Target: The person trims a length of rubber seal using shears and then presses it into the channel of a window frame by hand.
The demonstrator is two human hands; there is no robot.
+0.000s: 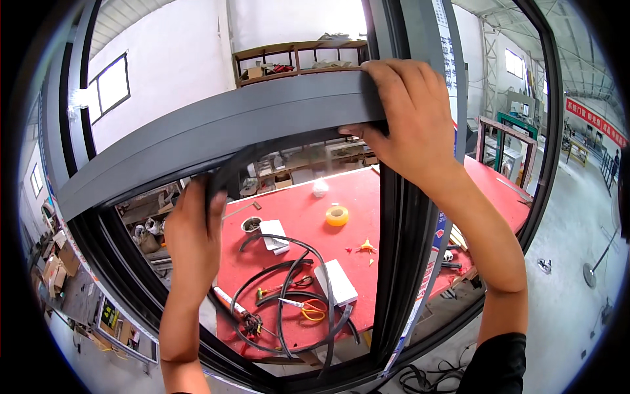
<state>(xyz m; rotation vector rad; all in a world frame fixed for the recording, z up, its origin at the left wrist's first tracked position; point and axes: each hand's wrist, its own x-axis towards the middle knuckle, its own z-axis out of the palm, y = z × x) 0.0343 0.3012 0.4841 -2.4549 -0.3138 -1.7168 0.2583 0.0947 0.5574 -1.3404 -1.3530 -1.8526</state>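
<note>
A grey metal window frame (236,118) stands upright before me, its top bar crossing the view. Beneath that bar hangs a black rubber sealing strip (244,157), sagging between my two hands. My left hand (191,240) is closed, pinching the strip between thumb and fingers on the left. At the right end of the bar, my right hand (417,121) wraps over the top near the corner. Its thumb presses from below, close to where the strip meets the frame. The strip's right end is hidden by that thumb.
Through the frame shows a red-topped table (289,207) with a coil of black strip (285,289), orange-handled scissors (312,310), a yellow tape roll (336,215) and white boxes (338,282). Shelves (302,56) stand behind. Black cord (430,377) lies on the floor at lower right.
</note>
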